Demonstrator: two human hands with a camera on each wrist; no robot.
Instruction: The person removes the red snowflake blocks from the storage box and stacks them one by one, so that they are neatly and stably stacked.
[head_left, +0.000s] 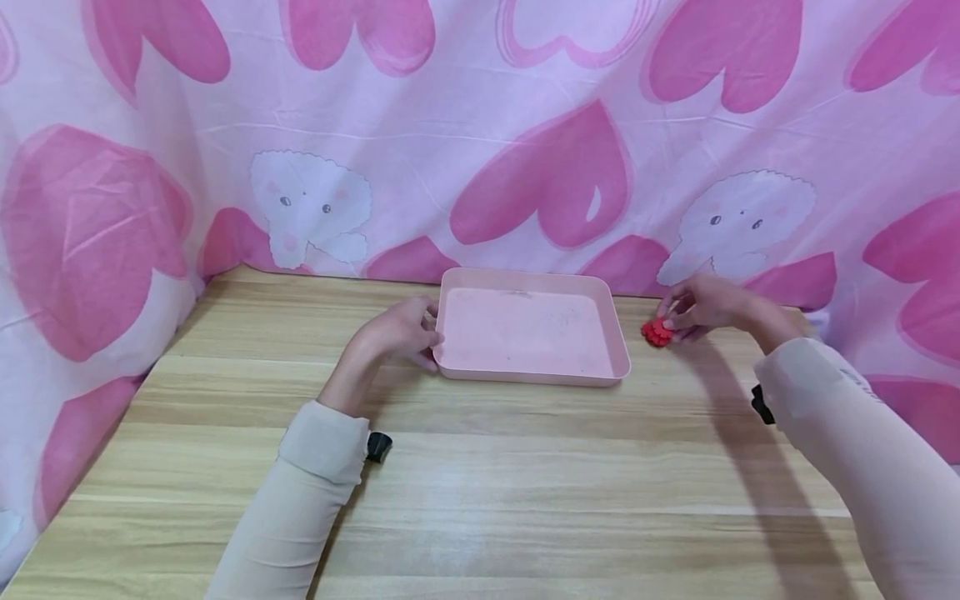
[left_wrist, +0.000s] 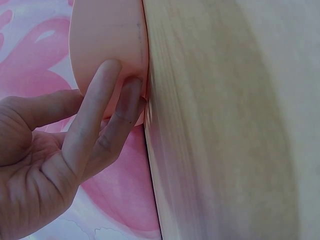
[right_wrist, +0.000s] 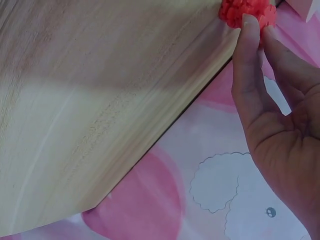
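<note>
A shallow pink tray (head_left: 525, 379) lies on the wooden table. At its left end, my left hand (head_left: 405, 332) touches the outer wall with its fingers extended. In the left wrist view, the fingertips of the left hand (left_wrist: 65, 145) rest against the tray wall (left_wrist: 105, 35), low down near the tabletop. Right of the tray, my right hand (head_left: 701, 307) pinches a small red scalloped piece (head_left: 657, 332) between thumb and fingers. The right wrist view shows its bumpy, petal-like red surface (right_wrist: 245, 11) at the fingertips of the right hand (right_wrist: 280, 110), close over the table.
The light wood tabletop (head_left: 480, 500) extends in front of the tray. Behind it and along the left hangs a pink cloth (head_left: 420, 108) with hearts and white cartoon animals, meeting the table's back edge. Dark wrist mounts (head_left: 378, 447) sit at both beige sleeves (head_left: 277, 517).
</note>
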